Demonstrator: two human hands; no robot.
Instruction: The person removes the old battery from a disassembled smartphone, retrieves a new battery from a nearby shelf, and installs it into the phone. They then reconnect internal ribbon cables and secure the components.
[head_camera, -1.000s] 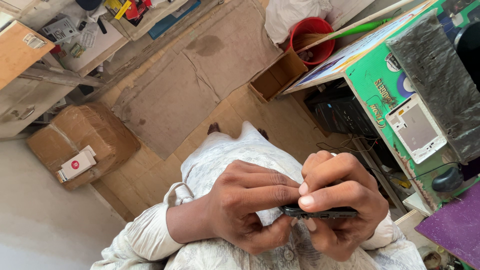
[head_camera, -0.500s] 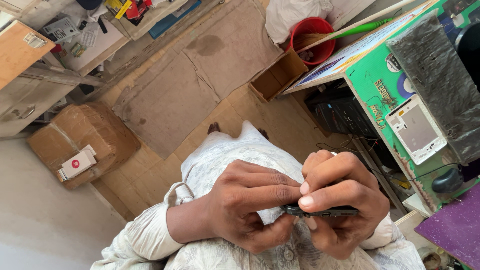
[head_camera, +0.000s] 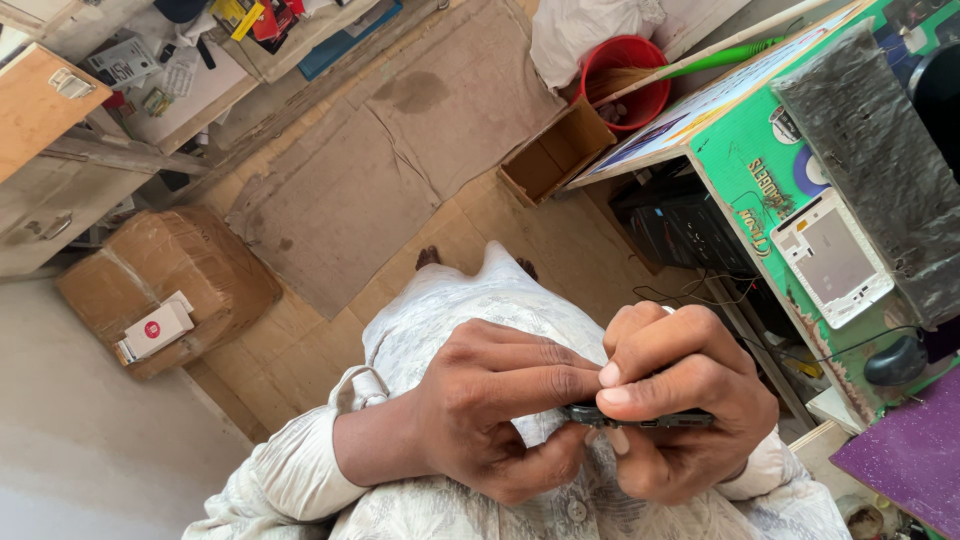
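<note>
Black, thin slab-shaped phone (head_camera: 640, 416) is pinched edge-on over the lap, left hand (head_camera: 490, 410) and right hand (head_camera: 680, 400) both closed on it, just beside the green desk's edge (head_camera: 740, 225).

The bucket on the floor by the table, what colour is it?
The bucket is red, seen clearly in the head view.

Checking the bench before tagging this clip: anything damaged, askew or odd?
One thing: a white phone back shell lies loose on the green desk, apart from any device. Both the left hand and right hand pinch a thin dark phone edge-on; no damage visible.
</note>
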